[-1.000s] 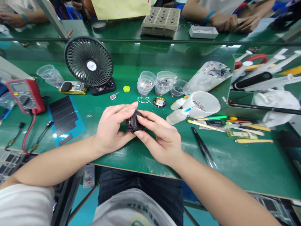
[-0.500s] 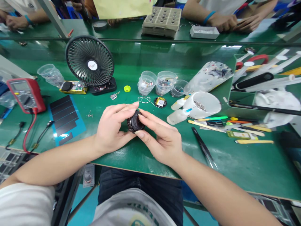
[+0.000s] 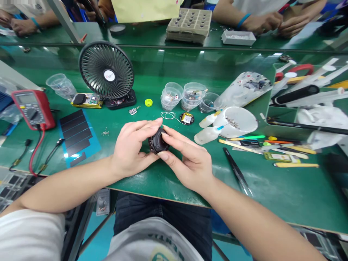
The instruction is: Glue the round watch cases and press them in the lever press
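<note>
I watch through one wide camera worn on the person's head, facing forward and down across the glossy green table (image 3: 285, 192). It sits near the bare left hand (image 3: 132, 146) and bare right hand (image 3: 189, 159), mid-frame, and reaches from dark cloth trousers (image 3: 136, 210) below to a co-worker's blue wristband (image 3: 243, 20) opposite.

Your head view has shifted slightly, so the bench (image 3: 269, 195), from the red multimeter (image 3: 33, 108) to the black tweezers (image 3: 236, 169), sits a little farther right than a second ago; your left hand (image 3: 130, 148), right hand (image 3: 191, 159) and the black round part (image 3: 159, 142) have slid right with it. At far right, a co-worker's hands (image 3: 263, 24) have changed pose, one's fingers now more lifted. At far left, another co-worker's hand (image 3: 23, 27) has moved right; beyond it, a blurred dark object (image 3: 93, 10) now leans.
</note>
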Tool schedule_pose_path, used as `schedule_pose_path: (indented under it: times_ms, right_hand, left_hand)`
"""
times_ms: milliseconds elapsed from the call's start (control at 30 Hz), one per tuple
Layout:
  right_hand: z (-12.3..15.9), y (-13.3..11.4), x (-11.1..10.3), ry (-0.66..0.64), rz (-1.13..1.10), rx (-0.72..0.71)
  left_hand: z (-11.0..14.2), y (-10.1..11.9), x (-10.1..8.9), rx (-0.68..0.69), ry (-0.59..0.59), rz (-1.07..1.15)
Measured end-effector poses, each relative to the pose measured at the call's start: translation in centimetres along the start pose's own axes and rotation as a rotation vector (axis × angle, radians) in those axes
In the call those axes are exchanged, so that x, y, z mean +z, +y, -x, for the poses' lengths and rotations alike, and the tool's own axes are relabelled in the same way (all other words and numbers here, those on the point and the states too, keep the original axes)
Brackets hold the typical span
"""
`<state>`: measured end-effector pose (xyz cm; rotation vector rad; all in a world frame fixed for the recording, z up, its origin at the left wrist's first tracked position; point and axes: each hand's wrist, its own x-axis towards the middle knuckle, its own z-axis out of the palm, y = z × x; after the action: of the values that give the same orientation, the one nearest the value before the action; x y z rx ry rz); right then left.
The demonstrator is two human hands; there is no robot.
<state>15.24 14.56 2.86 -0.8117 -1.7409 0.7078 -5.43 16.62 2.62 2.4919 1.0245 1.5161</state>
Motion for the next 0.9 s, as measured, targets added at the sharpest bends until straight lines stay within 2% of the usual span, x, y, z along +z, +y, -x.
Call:
schedule_pose_path:
  times_ms: [367, 633, 700, 767, 900]
  right_hand:
    - [0.4, 0.2, 0.5, 0.028, -0.051, 0.017]
    - [1.0, 0.2, 1.2, -0.071, 0.006, -0.019]
    - [1.2, 0.3, 1.6, -0.075, -0.016, 0.044]
    - [1.2, 0.3, 1.9, -0.083, -0.081, 0.169]
    - [0.7, 0.1, 1.8, -0.101, -0.321, 0.421]
  left_hand:
    - [0.1, 0.0, 0.1, -0.018, -0.017, 0.026]
    - [0.2, -0.2, 0.2, -0.044, -0.065, -0.077]
    - [0.2, -0.1, 0.3, -0.064, -0.107, -0.113]
    - [0.1, 0.2, 0.4, -0.090, -0.148, -0.146]
    - [0.1, 0.6, 0.4, -0.144, -0.175, -0.143]
